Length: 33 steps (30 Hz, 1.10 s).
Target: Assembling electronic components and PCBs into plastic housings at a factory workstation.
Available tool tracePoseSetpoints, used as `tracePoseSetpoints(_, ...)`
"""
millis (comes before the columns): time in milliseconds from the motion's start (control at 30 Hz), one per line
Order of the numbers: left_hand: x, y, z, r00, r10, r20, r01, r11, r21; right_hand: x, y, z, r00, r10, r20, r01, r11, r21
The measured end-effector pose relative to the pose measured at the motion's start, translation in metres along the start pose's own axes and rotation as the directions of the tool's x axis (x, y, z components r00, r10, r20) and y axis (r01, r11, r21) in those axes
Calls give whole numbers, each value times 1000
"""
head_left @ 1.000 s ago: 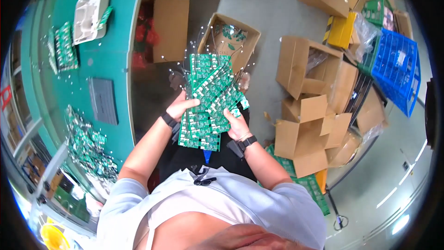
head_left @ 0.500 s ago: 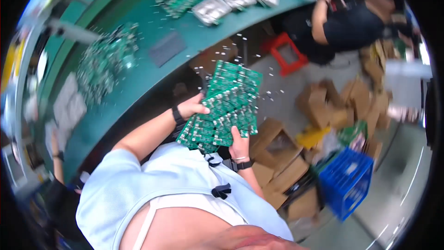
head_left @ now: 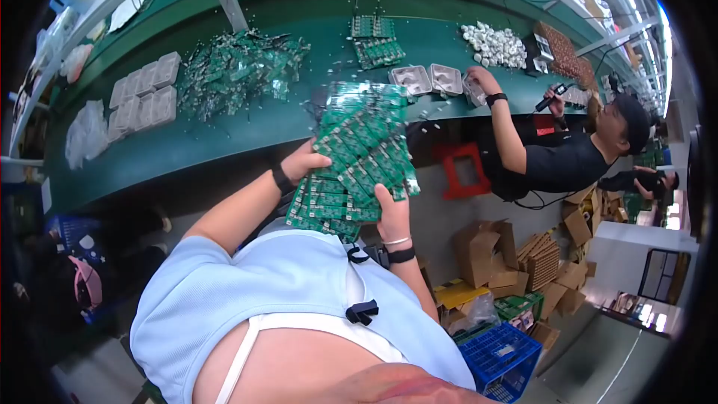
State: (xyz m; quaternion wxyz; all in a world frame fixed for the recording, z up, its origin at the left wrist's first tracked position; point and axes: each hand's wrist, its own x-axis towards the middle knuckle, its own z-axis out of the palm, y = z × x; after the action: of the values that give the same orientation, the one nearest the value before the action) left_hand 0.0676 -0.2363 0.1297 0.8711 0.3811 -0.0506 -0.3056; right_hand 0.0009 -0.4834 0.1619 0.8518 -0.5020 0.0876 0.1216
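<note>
Between my hands rests a stack of green circuit board panels (head_left: 351, 153), fanned unevenly, with small pale parts and thin leads at the far end. My left hand (head_left: 303, 160) grips the stack's left edge, thumb on top. On the near right edge, my right hand (head_left: 393, 214) holds it the same way, thumb over the boards. Fingers of both hands are hidden beneath. The stack is held in front of my body, its far end over the green bench (head_left: 254, 131). Beyond it lie more green board panels (head_left: 378, 51) on the bench.
A big heap of small circuit boards (head_left: 239, 75) lies left on the bench, beside clear plastic trays (head_left: 146, 93) and a plastic bag (head_left: 87, 135). Right are white trays (head_left: 430, 79), a pile of white parts (head_left: 493, 45), a co-worker (head_left: 553, 150), red stool (head_left: 460, 170), cartons and blue crate (head_left: 499, 355).
My view has swung rightward along the bench, so the bench now spans the top. Both hands still hold the stack, now facing the bench. The co-worker's hand now reaches to a white tray.
</note>
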Motion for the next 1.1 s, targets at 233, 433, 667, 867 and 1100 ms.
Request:
tracePoseSetpoints(233, -7, 61, -53, 980, 106, -170, -116, 992, -51, 88, -9, 50, 965, 129, 228, -144, 988, 52)
tracePoseSetpoints(433, 35, 96, -123, 969, 121, -216, -146, 984, -106, 146, -20, 72, 930, 199, 309, -227, 972, 59)
tracePoseSetpoints(667, 109, 114, -181, 933, 165, -321, -221, 964, -147, 174, 5, -45, 868, 338, -364, -355, 934, 19)
tracePoseSetpoints(867, 118, 117, -181, 895, 189, -404, -285, 940, -191, 173, -14, 5, 848, 416, -329, -405, 908, 106)
tracePoseSetpoints(1100, 123, 114, -166, 939, 214, -269, -292, 910, -296, 201, 4, 79, 981, 196, -1, -196, 980, -19)
